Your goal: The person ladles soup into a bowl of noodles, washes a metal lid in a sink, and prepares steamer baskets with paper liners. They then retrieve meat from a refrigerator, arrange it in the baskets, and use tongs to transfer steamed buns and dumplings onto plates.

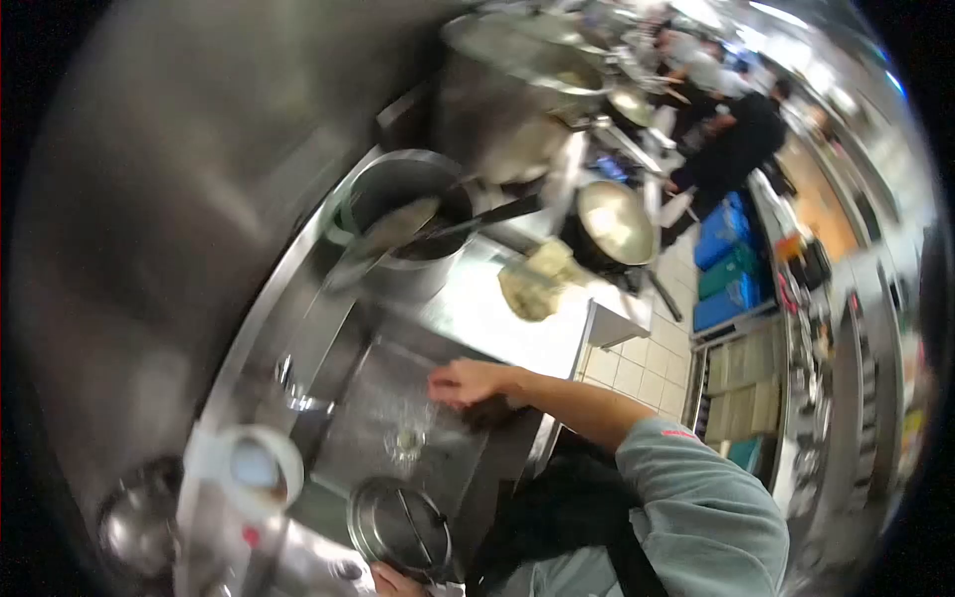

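My right hand [466, 383] is over the steel sink [368, 418], fingers curled together. Blur hides whatever they may hold. Below its wrist is a dark brown smudged shape [489, 412] that I cannot identify. At the bottom edge my left hand [396, 581], partly cut off, grips the rim of a round steel lid or shallow pan [370, 527] with a bar across it. The sink drain [406, 444] lies between the two hands. A faucet [303, 398] reaches over the sink's left side.
A tall pot [413, 274] with long-handled tools stands beyond the sink. Near it are a yellowish cloth-like heap [537, 284] and a wok [617, 224]. A white container [261, 468] sits left of the sink. Several people [731, 144] stand along the aisle at the back right.
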`<state>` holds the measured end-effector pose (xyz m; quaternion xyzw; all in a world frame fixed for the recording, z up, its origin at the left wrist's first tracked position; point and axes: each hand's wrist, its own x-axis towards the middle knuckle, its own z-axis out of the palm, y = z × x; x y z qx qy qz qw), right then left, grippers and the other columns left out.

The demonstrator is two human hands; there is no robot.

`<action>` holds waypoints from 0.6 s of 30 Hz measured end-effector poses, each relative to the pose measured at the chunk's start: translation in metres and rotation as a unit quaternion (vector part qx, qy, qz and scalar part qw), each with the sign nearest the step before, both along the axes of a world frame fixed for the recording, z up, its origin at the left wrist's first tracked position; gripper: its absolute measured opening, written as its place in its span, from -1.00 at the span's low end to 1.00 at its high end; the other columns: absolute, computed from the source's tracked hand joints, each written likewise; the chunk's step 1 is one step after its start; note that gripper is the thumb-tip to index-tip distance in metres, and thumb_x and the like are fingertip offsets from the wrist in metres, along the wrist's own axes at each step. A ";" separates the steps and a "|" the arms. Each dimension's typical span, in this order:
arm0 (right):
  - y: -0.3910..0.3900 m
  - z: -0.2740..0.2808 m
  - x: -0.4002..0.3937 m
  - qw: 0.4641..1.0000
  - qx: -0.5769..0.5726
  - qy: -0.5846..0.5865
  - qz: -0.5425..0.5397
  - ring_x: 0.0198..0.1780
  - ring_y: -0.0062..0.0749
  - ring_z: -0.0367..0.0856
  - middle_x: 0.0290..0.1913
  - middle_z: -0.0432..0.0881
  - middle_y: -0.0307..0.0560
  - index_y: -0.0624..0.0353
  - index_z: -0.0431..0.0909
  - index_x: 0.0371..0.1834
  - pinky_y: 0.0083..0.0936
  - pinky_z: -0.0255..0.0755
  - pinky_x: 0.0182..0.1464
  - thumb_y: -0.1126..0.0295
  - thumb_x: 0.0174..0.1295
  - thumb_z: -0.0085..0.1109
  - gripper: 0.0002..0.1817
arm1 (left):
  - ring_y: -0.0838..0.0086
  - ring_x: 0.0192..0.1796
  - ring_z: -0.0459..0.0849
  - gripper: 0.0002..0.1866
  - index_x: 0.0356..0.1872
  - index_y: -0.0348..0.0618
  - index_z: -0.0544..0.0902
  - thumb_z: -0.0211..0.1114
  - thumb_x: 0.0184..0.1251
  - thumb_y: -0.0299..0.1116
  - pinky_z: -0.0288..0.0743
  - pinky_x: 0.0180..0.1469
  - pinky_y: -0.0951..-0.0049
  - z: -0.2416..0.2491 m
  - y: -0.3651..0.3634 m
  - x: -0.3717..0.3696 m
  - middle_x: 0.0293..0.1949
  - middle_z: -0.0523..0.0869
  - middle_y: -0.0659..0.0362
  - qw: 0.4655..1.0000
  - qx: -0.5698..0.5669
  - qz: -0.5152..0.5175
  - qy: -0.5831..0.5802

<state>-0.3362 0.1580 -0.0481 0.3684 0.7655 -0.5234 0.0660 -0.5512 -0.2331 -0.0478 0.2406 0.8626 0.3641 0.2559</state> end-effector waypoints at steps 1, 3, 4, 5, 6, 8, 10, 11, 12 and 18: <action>-0.004 0.012 0.033 0.999 -0.022 -0.014 -0.022 -0.30 -0.28 0.74 -0.33 0.75 0.00 0.16 0.62 0.00 -0.25 0.59 -0.18 0.02 0.47 0.09 -0.59 | -0.30 0.00 0.57 -0.41 0.11 -0.53 0.61 -0.02 0.64 -0.05 0.39 0.13 -0.06 -0.004 0.006 -0.003 -0.01 0.65 -0.46 1.000 -0.009 -0.028 -0.010; -0.018 0.012 0.104 0.989 0.006 0.034 -0.143 -0.29 -0.35 0.75 -0.32 0.73 -0.02 0.20 0.60 0.04 -0.29 0.63 -0.22 0.05 0.51 0.05 -0.59 | -0.31 -0.02 0.58 -0.41 0.06 -0.53 0.63 0.00 0.62 -0.03 0.40 0.10 -0.08 0.051 0.040 0.017 -0.05 0.66 -0.44 0.996 -0.039 -0.078 -0.030; -0.022 0.018 0.137 0.974 -0.022 0.051 -0.218 -0.29 -0.36 0.75 -0.31 0.72 -0.04 0.23 0.59 0.07 -0.34 0.65 -0.24 0.06 0.51 0.05 -0.58 | -0.31 -0.02 0.58 -0.41 0.06 -0.53 0.63 0.00 0.62 -0.03 0.40 0.10 -0.08 0.054 0.047 0.022 -0.05 0.66 -0.44 0.995 -0.032 -0.091 -0.026; -0.027 0.024 0.167 0.953 -0.050 0.069 -0.290 -0.28 -0.38 0.75 -0.30 0.71 -0.05 0.25 0.59 0.09 -0.38 0.67 -0.25 0.07 0.51 0.06 -0.57 | -0.33 -0.03 0.59 -0.40 0.03 -0.53 0.64 0.01 0.62 -0.02 0.40 0.09 -0.09 0.054 0.053 0.027 -0.07 0.67 -0.43 0.993 -0.060 -0.097 0.004; -0.035 0.040 0.191 0.933 -0.057 0.087 -0.343 -0.28 -0.38 0.75 -0.31 0.70 -0.06 0.28 0.58 0.10 -0.42 0.67 -0.25 0.08 0.51 0.07 -0.56 | -0.34 -0.04 0.59 -0.40 0.01 -0.52 0.65 0.01 0.61 0.00 0.41 0.08 -0.10 0.055 0.059 0.032 -0.09 0.68 -0.42 0.990 -0.087 -0.101 0.035; -0.051 0.057 0.238 0.896 -0.060 0.125 -0.422 -0.29 -0.39 0.75 -0.36 0.68 -0.10 0.32 0.58 0.10 -0.46 0.67 -0.26 0.10 0.51 0.10 -0.56 | -0.35 -0.06 0.60 -0.40 -0.02 -0.51 0.67 0.02 0.60 0.00 0.41 0.05 -0.10 0.063 0.069 0.044 -0.12 0.69 -0.41 0.989 -0.066 -0.126 0.046; -0.074 0.062 0.278 0.873 -0.067 0.155 -0.458 -0.31 -0.40 0.74 -0.39 0.67 -0.12 0.31 0.61 -0.04 -0.48 0.67 -0.28 0.08 0.50 0.13 -0.59 | -0.30 0.03 0.61 -0.41 0.01 -0.46 0.68 0.04 0.60 0.02 0.43 0.14 -0.04 0.065 0.074 0.046 -0.04 0.69 -0.38 0.979 -0.067 -0.188 0.043; -0.087 0.059 0.299 0.861 -0.080 0.175 -0.470 -0.31 -0.41 0.74 -0.39 0.67 -0.12 0.28 0.62 -0.09 -0.49 0.66 -0.29 0.08 0.49 0.15 -0.60 | -0.30 0.03 0.61 -0.41 0.01 -0.46 0.68 0.04 0.60 0.02 0.43 0.14 -0.04 0.082 0.080 0.053 -0.04 0.69 -0.38 0.977 -0.062 -0.196 0.048; -0.102 0.059 0.319 0.853 -0.106 0.187 -0.475 -0.35 -0.47 0.71 -0.38 0.65 -0.19 0.21 0.64 -0.06 -0.48 0.67 -0.25 0.05 0.48 0.19 -0.62 | -0.24 0.11 0.59 -0.41 0.07 -0.44 0.66 0.04 0.60 0.03 0.41 0.23 0.00 0.107 0.086 0.062 0.05 0.67 -0.37 0.983 -0.070 -0.167 0.032; -0.194 -0.010 0.461 0.929 -0.035 -0.031 -0.368 -0.07 -0.28 0.74 -0.09 0.74 -0.03 0.23 0.58 0.12 -0.35 0.65 -0.06 0.00 0.37 0.26 -0.49 | -0.16 0.31 0.49 -0.30 0.27 -0.35 0.58 -0.02 0.58 0.17 0.30 0.41 0.09 0.208 0.116 0.155 0.27 0.56 -0.32 0.989 -0.093 -0.113 0.003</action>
